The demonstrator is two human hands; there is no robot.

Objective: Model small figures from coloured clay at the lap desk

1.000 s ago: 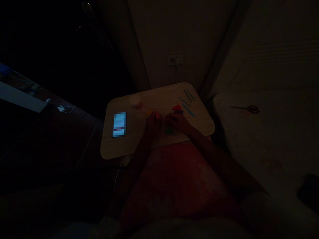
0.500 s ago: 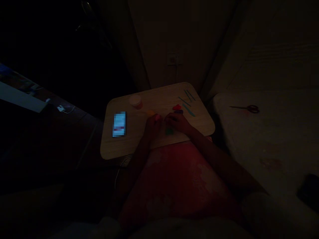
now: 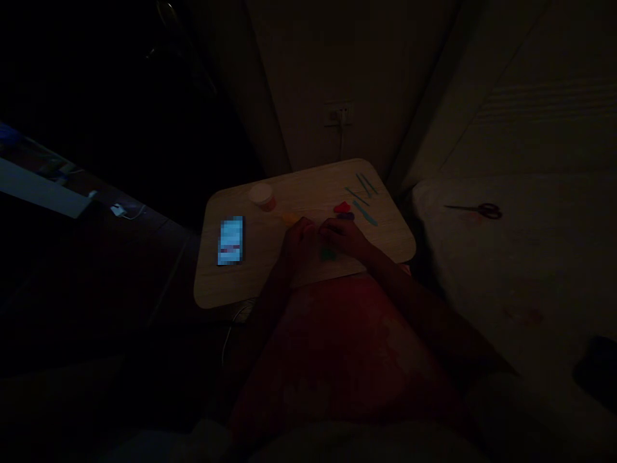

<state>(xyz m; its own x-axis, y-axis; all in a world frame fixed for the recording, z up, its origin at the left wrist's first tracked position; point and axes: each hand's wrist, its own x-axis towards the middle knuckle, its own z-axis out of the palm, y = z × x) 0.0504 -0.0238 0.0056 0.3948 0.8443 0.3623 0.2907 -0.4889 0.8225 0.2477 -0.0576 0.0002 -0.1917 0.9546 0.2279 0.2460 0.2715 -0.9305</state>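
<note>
In dim light, my left hand [image 3: 299,236] is closed on a small pink lump of modelling clay [image 3: 311,227], mostly hidden by the fingers. My right hand [image 3: 341,235] sits just beside it, fingers curled together and pointing at the pink lump; what lies in its fingertips is too dark to make out. Beyond my right hand lie a red lump [image 3: 342,207] and a purple lump [image 3: 346,217]. A yellow lump [image 3: 289,218] rests past my left hand, and a green lump [image 3: 328,254] lies below my right hand.
The small wooden table [image 3: 216,292] carries a phone with a lit screen [image 3: 230,241], a lidded tub [image 3: 263,197], a teal clay knife [image 3: 365,213] and several thin teal sticks [image 3: 367,184]. Scissors [image 3: 482,210] lie on a pale surface at right. A wall socket [image 3: 339,114] is behind.
My left fingers have turned over the pink lump, so less of it shows. My right hand has barely moved. The other things on the table stay in place.
</note>
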